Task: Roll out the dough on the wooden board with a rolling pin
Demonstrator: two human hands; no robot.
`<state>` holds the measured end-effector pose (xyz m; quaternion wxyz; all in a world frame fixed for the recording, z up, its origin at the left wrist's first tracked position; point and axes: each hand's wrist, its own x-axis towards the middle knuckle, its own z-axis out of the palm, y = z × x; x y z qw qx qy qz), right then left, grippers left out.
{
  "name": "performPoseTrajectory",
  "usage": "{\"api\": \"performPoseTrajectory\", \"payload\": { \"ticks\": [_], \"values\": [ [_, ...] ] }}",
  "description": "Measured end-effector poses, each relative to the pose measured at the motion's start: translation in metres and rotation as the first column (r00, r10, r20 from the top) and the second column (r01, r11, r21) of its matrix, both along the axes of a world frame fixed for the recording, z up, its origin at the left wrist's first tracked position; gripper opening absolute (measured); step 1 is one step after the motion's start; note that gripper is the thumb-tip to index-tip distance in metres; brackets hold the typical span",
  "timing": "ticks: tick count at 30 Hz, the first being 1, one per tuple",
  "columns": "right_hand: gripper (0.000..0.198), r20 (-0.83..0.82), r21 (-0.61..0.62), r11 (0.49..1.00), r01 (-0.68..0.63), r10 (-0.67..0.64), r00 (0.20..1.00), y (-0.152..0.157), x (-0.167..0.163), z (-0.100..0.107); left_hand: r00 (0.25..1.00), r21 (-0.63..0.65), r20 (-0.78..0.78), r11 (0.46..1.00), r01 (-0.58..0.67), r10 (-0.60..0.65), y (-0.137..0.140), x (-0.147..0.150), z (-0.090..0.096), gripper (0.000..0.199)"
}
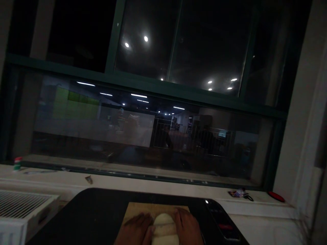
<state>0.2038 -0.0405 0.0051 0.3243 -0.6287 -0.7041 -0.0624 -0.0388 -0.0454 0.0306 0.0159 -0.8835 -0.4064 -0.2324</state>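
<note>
At the bottom edge, a pale, rounded, oblong object (165, 221) with a darker band across it lies on a yellowish-brown sheet or board (143, 206). What kind of object it is, I cannot make out in the dim light. My left hand (136, 228) rests on the board to its left, fingers stretched out and the thumb side touching the object. On the other side, my right hand (188, 227) lies with its fingers apart beside the object's right flank. The object's near end is cut off by the frame.
The board lies on a black tabletop (99, 207). A dark device with a small light (221, 219) sits at right. Behind runs a white sill (153, 183) with a red-and-green container (17, 163), small items (240, 194) and a red object (276, 196). A radiator (25, 204) stands left.
</note>
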Motion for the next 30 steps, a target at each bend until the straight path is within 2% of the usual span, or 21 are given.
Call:
{"api": "performPoseTrajectory", "payload": {
  "ticks": [4, 7, 11, 15, 17, 20, 23, 25, 28, 30],
  "values": [
    [0.051, -0.015, -0.049, 0.999, -0.004, 0.003, 1.0, 0.026, -0.005, 0.004, 0.997, -0.056, 0.065, 0.998, -0.035, 0.039, 0.012, -0.004, 0.008, 0.042],
    [0.051, -0.019, -0.04, 0.998, -0.043, 0.042, 0.999, 0.034, -0.004, 0.0, 0.994, -0.102, 0.019, 0.989, -0.103, 0.106, 0.024, -0.004, 0.009, 0.042],
    [0.052, -0.014, -0.019, 0.999, -0.043, 0.042, 0.999, 0.02, -0.002, -0.005, 0.995, -0.116, -0.018, 0.988, -0.099, 0.098, 0.036, 0.0, 0.011, 0.044],
    [0.052, 0.028, -0.019, 1.0, 0.022, -0.022, 0.999, 0.0, -0.002, -0.012, 0.995, -0.108, -0.025, 0.989, -0.104, 0.102, 0.038, 0.004, 0.01, 0.045],
    [0.051, 0.084, 0.017, 0.999, 0.044, -0.045, 0.995, -0.005, 0.0, -0.022, 0.995, -0.082, -0.025, 0.991, -0.101, 0.1, 0.033, 0.003, 0.007, 0.045],
    [0.048, 0.212, 0.158, 0.987, 0.018, -0.052, 0.976, -0.007, 0.007, -0.048, 0.999, -0.05, -0.014, 0.997, -0.051, 0.051, 0.024, -0.006, 0.001, 0.045],
    [0.048, 0.246, 0.34, 0.94, -0.002, -0.088, 0.965, -0.008, 0.01, -0.077, 1.0, -0.006, -0.004, 1.0, 0.025, -0.025, 0.018, -0.017, -0.005, 0.044],
    [0.049, 0.243, 0.419, 0.908, 0.002, -0.114, 0.963, -0.008, 0.009, -0.092, 0.998, 0.018, -0.002, 0.998, 0.059, -0.059, 0.017, -0.024, -0.01, 0.043],
    [0.049, 0.264, 0.456, 0.89, -0.012, -0.123, 0.957, -0.008, 0.007, -0.105, 0.996, 0.036, 0.004, 0.995, 0.09, -0.09, 0.016, -0.033, -0.014, 0.044],
    [0.045, 0.295, 0.399, 0.916, -0.035, -0.093, 0.951, -0.01, 0.007, -0.11, 0.993, 0.036, 0.011, 0.993, 0.115, -0.115, 0.013, -0.039, -0.014, 0.046]
  ]
}}
